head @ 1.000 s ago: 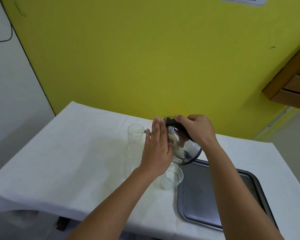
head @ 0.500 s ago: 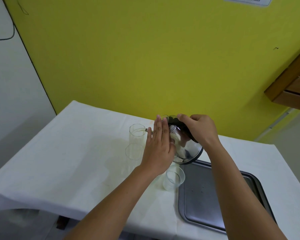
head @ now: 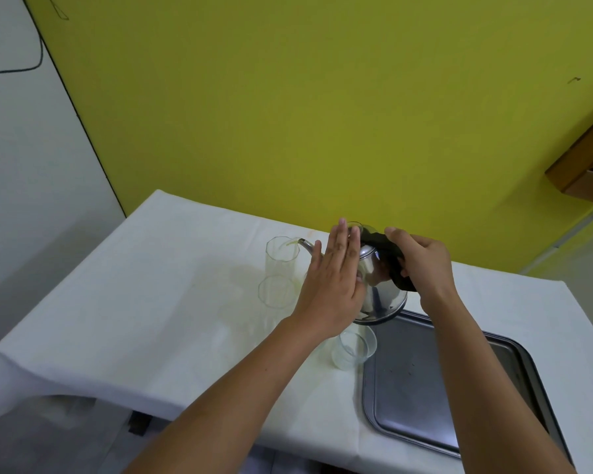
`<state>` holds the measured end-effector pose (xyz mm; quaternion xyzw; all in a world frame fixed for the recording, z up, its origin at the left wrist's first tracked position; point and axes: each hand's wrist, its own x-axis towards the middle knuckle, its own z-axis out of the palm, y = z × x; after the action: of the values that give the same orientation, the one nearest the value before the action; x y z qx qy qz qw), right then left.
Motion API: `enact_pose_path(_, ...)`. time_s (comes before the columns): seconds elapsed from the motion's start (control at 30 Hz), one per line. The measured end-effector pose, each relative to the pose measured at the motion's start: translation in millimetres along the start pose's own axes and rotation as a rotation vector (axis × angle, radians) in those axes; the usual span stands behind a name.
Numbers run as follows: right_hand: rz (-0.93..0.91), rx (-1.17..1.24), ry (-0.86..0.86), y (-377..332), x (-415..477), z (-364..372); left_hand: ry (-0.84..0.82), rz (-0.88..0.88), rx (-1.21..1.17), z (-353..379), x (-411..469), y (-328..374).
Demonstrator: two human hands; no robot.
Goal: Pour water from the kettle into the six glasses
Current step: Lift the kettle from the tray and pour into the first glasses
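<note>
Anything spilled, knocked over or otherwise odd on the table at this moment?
No spill or tipped glass stands out. The kettle is tilted on purpose, its spout over the far glass. The white cloth shows faint yellowish staining near the glasses; whether it is wet cannot be told.

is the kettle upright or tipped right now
Tipped. The kettle leans left, its spout at the rim of the far glass, base lifted toward the tray.

The left hand (head: 332, 289) hides the kettle's (head: 380, 285) lid and front.
</note>
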<state>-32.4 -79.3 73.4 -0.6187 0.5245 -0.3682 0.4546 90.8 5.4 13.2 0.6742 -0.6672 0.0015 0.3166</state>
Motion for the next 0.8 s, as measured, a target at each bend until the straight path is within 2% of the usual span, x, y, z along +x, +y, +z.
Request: enact_pose_path(0.8,-0.079,-0.2,0.013,-12,9,5,0.057,-0.062,-0.128,3,-2,-3)
